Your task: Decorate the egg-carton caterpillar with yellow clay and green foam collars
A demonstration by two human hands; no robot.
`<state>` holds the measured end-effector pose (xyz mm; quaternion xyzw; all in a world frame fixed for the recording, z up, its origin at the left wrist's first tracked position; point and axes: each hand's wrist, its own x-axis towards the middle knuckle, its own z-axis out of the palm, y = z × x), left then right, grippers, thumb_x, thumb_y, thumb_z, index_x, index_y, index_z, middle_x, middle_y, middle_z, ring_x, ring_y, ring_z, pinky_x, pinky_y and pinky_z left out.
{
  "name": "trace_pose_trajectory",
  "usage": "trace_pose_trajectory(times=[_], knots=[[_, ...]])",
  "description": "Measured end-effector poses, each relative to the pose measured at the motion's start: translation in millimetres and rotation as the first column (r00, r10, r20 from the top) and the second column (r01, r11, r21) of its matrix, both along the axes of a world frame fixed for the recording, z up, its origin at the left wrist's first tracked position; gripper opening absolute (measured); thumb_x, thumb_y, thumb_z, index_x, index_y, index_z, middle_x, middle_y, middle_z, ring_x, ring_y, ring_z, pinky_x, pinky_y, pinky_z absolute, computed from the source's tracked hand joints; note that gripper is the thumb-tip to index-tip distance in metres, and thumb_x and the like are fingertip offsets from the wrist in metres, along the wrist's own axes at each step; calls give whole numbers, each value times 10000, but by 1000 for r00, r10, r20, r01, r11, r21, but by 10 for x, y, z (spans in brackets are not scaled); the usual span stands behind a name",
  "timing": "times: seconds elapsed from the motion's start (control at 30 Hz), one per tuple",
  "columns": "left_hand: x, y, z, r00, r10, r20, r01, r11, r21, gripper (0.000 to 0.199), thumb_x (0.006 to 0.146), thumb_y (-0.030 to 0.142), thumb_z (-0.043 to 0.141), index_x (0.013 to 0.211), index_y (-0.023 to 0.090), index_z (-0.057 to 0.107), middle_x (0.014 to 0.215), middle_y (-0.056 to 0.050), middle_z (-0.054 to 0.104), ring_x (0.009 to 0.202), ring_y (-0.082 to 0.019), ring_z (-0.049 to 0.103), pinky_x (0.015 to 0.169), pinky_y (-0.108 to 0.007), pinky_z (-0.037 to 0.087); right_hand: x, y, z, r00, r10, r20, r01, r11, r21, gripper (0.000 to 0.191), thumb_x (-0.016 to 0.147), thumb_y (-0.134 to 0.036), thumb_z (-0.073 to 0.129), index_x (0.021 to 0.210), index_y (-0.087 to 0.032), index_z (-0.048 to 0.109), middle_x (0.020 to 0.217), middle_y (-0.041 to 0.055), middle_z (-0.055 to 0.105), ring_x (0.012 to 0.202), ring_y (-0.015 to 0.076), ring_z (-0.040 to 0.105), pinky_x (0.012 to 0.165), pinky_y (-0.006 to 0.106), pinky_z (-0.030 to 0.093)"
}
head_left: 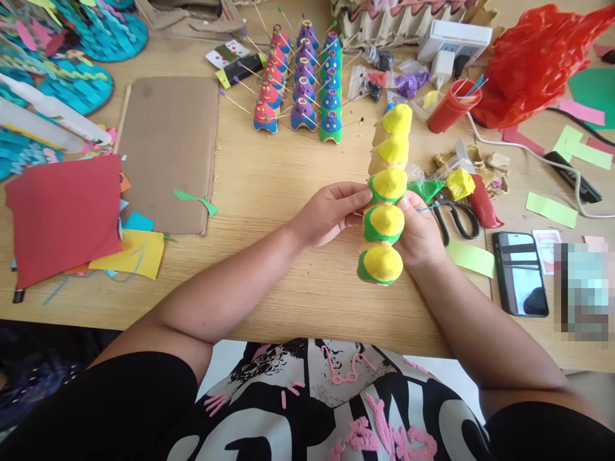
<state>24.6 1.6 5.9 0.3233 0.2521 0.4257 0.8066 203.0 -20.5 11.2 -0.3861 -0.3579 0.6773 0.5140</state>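
Note:
A strip of egg-carton bumps [387, 221] is held up between my two hands, its length pointing away from me. Yellow covers the tops of the bumps, and green surrounds the nearer three; the farther two show bare tan carton below the yellow. My left hand [336, 211] grips the strip's left edge, thumb on top near the middle bump. On the right edge, my right hand [420, 227] pinches it with the thumb up. Beyond stand three finished-looking strips: red and blue [272, 83], purple and blue [303, 80], and green and blue [331, 89], with sticks poking out.
Scissors [456, 214], a phone [520, 274] and a red cup [454, 107] lie or stand right of my hands. Brown cardboard [166, 153] and a red sheet [65, 214] are at left. Behind are a red plastic bag [533, 67] and a white power strip [454, 41].

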Motion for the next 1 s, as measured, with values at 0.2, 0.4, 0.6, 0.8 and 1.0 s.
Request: trace_pose_trajectory(times=[0.2,0.4,0.6,0.8,1.0], knots=[[21,2,-21,999,52,1,-52,999,16,363,739,469,966,887,185,795,824,-7,778,766,-136,735,735,-279,599,72,33,-54,995,104,7,-104,994,-20,444,716,-634,903,899,-305,666,625,-55,586,631,170,578,637,380,545],[-4,4,-23,999,27,-20,-27,1000,6,347,766,470,947,900,187,796,821,-23,776,809,-161,748,741,-290,595,74,39,-54,994,113,4,-113,993,-30,448,696,-626,926,863,-300,670,687,-47,648,631,148,533,637,358,514],[-8,-16,-9,1000,-12,-12,12,1000,22,415,744,522,951,934,183,804,847,-36,787,823,-168,752,751,-294,599,90,29,-64,993,118,21,-118,993,-4,410,737,-610,912,803,-281,677,656,-51,601,602,137,519,647,363,516],[8,-36,33,999,21,-31,-20,999,29,394,739,506,956,889,177,801,854,-39,795,813,-179,752,763,-325,588,46,24,-63,993,103,-58,-103,995,17,382,687,-551,960,793,-261,736,650,-64,631,568,112,558,606,327,579],[14,-40,51,996,79,-42,-77,996,37,369,715,469,979,831,171,796,803,-19,778,738,-146,712,711,-297,566,-27,-23,-44,999,-7,-53,11,997,74,315,676,-466,988,823,-295,768,803,-36,767,709,163,708,751,412,674]])
